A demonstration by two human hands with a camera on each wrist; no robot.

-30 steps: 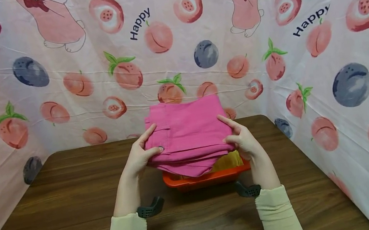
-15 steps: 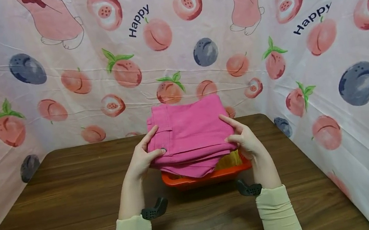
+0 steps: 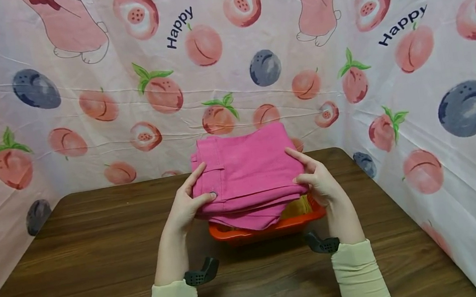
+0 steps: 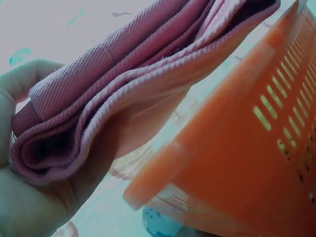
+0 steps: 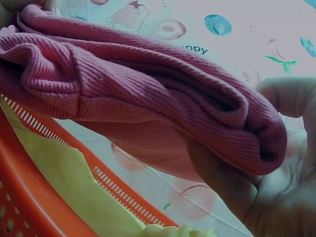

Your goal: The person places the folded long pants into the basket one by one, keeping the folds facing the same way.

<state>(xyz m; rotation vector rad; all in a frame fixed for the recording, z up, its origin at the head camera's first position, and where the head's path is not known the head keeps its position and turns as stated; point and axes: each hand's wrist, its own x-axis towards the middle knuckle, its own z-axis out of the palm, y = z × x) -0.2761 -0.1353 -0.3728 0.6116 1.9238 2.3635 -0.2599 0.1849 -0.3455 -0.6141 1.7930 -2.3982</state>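
Folded pink trousers (image 3: 249,167), with a belt loop and a button showing, are held up in front of and above an orange basket (image 3: 267,231). My left hand (image 3: 184,208) grips their left edge, thumb on top beside the button. On the opposite edge my right hand (image 3: 323,186) holds them the same way, with the thumb on the near corner. Thick folded layers of the trousers (image 4: 123,64) show side-on in the left wrist view, with fingers underneath. Yellow cloth (image 5: 59,173) lies inside the slotted basket; the trousers hide much of it in the head view.
The basket stands on a dark wooden table (image 3: 99,257). Fruit-printed cloth (image 3: 112,84) hangs behind the table and along both sides. Dark wrist mounts (image 3: 202,272) sit at both cuffs.
Both hands and the trousers have shifted slightly to the right in the head view. The grip at both edges stays the same.
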